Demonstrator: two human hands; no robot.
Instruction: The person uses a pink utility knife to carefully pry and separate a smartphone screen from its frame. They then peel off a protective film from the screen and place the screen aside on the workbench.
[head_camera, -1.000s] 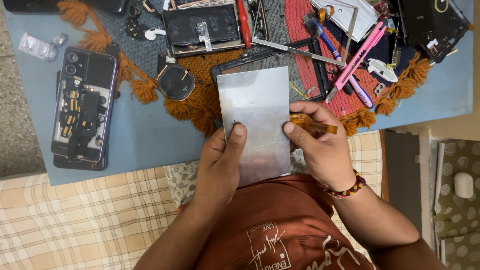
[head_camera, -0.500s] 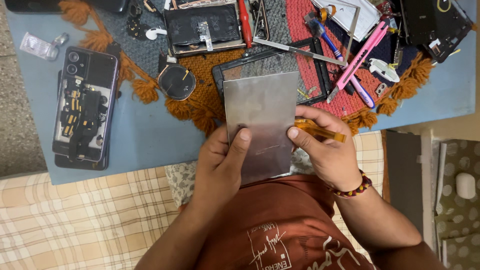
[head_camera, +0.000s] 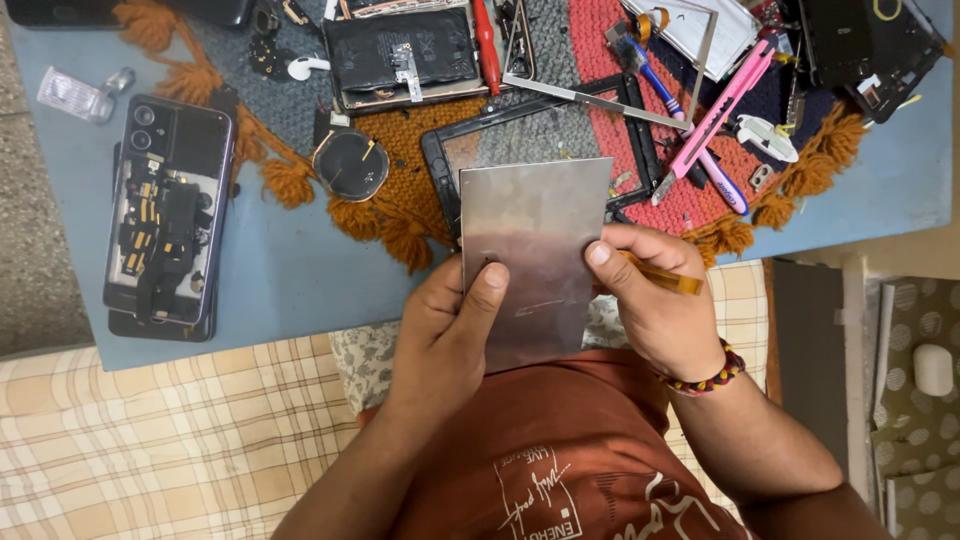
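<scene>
Both my hands hold a flat silver metal panel (head_camera: 532, 240) upright in front of my chest. My left hand (head_camera: 445, 325) grips its lower left side, thumb pressed on the face. On the panel's right edge is my right hand (head_camera: 655, 300), thumb on the front. An orange flex ribbon (head_camera: 668, 279) sticks out past the right hand's fingers. Just beyond the panel, a black phone frame (head_camera: 545, 135) lies on the woven mat (head_camera: 400, 200).
An opened phone with exposed parts (head_camera: 165, 215) lies on the blue table (head_camera: 280, 280) at the left. A round black coil (head_camera: 350, 163), a battery assembly (head_camera: 405, 55), a red screwdriver (head_camera: 487, 45), a pink tool (head_camera: 712, 118) and a toothbrush (head_camera: 680, 120) crowd the mat.
The panel has been lifted and tilted a little closer to me. My left thumb has slid up onto its face. My right hand has shifted with the panel's right edge.
</scene>
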